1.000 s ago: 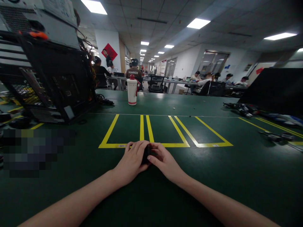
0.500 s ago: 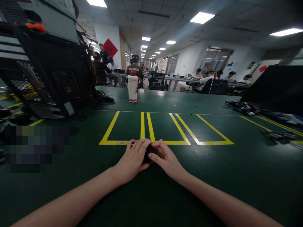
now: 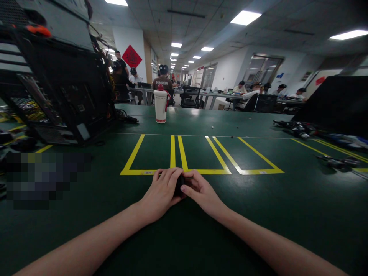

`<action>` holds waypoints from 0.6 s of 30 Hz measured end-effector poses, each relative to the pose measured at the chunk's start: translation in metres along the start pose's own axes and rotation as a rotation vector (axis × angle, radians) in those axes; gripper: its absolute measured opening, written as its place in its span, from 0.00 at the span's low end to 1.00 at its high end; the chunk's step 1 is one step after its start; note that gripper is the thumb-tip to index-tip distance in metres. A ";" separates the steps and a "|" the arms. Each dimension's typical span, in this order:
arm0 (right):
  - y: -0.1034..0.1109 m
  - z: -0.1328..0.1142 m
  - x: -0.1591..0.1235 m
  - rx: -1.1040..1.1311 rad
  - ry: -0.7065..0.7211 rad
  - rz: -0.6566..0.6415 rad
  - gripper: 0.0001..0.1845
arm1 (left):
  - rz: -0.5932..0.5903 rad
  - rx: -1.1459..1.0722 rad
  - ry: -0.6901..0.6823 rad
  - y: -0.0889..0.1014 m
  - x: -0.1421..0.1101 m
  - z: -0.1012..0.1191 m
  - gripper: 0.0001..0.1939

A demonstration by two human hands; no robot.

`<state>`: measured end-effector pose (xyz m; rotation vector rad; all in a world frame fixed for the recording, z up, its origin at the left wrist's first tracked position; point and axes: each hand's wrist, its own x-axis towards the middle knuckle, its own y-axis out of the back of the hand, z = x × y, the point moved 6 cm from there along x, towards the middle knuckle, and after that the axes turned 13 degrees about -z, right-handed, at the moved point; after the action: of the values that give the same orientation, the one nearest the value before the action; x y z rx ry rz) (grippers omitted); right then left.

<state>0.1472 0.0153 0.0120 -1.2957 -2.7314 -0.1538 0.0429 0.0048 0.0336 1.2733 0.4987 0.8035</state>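
Observation:
Both my hands rest on the green table mat [image 3: 258,214], pressed together around a small black object [image 3: 179,183]. My left hand [image 3: 161,191] curls over its left side with the fingers closed. On the other side my right hand [image 3: 201,191] pinches it with thumb and fingers. Most of the object is hidden between the hands, so I cannot make out what it is. The hands lie just in front of the near edge of the yellow tape boxes [image 3: 178,153].
An open black computer case [image 3: 66,92] stands at the left. A white cup with a red lid [image 3: 160,104] stands farther back in the middle. Black tools and cables [image 3: 299,129] lie at the right beside a dark panel [image 3: 336,103]. People sit at desks beyond.
My hands stay clasped on the small black object in the same spot. The view has tilted up slightly, so everything sits a little lower in the frame.

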 end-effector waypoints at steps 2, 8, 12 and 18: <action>0.001 0.001 0.000 -0.007 -0.008 0.014 0.10 | 0.002 0.002 -0.005 0.002 0.000 0.001 0.30; 0.003 0.003 0.002 -0.020 -0.073 0.034 0.14 | 0.024 -0.023 0.000 0.001 0.000 -0.001 0.30; -0.001 0.001 0.001 -0.013 -0.052 -0.021 0.14 | 0.027 -0.033 -0.007 0.000 0.000 -0.003 0.31; 0.002 0.003 0.000 -0.058 -0.019 0.048 0.10 | 0.050 -0.028 -0.014 0.000 0.001 -0.002 0.31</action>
<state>0.1481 0.0171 0.0095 -1.3830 -2.7281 -0.2196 0.0422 0.0074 0.0334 1.2690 0.4439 0.8401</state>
